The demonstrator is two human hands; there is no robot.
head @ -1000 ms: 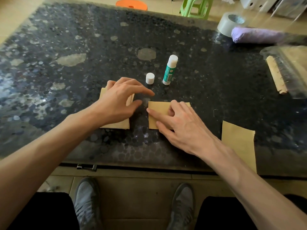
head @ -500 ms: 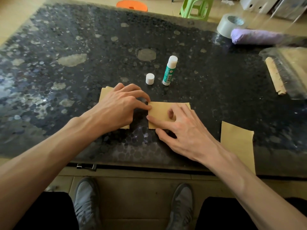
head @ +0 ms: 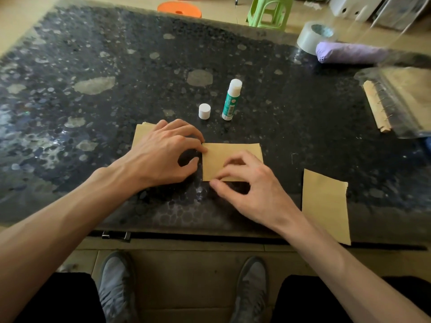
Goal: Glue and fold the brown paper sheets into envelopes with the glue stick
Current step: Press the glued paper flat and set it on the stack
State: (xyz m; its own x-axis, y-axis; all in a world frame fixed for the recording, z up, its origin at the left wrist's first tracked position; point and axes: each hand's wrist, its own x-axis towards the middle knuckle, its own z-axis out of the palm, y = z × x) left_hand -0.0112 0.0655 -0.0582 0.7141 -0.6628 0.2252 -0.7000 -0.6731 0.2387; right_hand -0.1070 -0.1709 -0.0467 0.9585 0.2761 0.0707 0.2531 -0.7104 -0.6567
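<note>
A folded brown paper piece point(head: 219, 157) lies on the dark speckled table point(head: 116, 78) in front of me. My right hand point(head: 251, 190) pinches its near edge between thumb and curled fingers. My left hand point(head: 161, 155) touches the piece's left edge with curled fingertips and covers most of a stack of brown pieces point(head: 141, 134). An uncapped green and white glue stick point(head: 231, 100) stands upright behind the papers, its white cap point(head: 204, 111) beside it on the left. One flat brown sheet point(head: 326, 206) lies at the near right edge.
At the far right are a roll of tape point(head: 312, 38), a purple roll point(head: 349, 53) and a clear bag with a wooden strip point(head: 396, 101). A green stool point(head: 268, 10) and an orange stool point(head: 179, 9) stand beyond the table. My feet show below the table edge.
My left hand slid right off the stack to the folded piece's left edge. My right hand drew back from pressing flat on the piece and now pinches its near edge.
</note>
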